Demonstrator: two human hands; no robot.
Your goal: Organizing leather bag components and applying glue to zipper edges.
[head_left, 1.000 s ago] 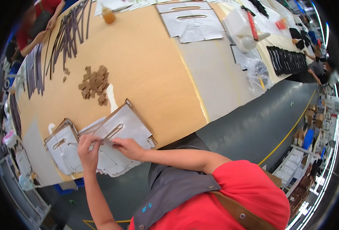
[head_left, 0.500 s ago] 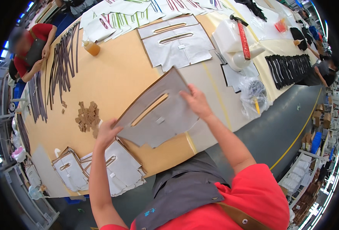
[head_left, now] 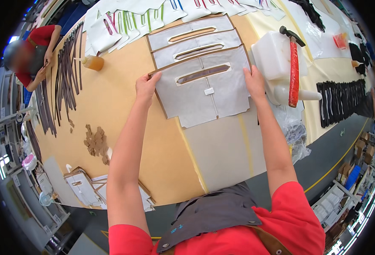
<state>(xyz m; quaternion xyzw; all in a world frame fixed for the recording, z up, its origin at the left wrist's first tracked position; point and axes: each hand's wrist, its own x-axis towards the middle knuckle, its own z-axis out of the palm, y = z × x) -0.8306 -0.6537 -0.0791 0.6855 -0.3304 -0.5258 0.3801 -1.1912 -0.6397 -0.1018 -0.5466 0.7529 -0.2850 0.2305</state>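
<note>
A light grey bag panel [head_left: 187, 102] with brown edges, a slotted handle opening and a small white tag lies toward the far middle of the table. My left hand [head_left: 146, 88] pinches its upper left corner, thumb on top. At the opposite upper corner, my right hand [head_left: 254, 82] grips the right edge. Beyond it, two similar panels overlap in steps: a middle panel [head_left: 164, 56] and a farther panel [head_left: 160, 39]. The fingers under the panel are hidden.
Right of the panels, a hammer [head_left: 294, 70] with a red handle rests on a white plastic container [head_left: 270, 55]. A glue bottle [head_left: 94, 63], dark straps [head_left: 66, 72], brown scraps [head_left: 95, 140] and more panels [head_left: 82, 187] lie leftward. A person [head_left: 36, 55] works at far left.
Both hands have carried the panel away from me, turning it level and laying it over the near part of the two panels beyond. The view has shifted too.
</note>
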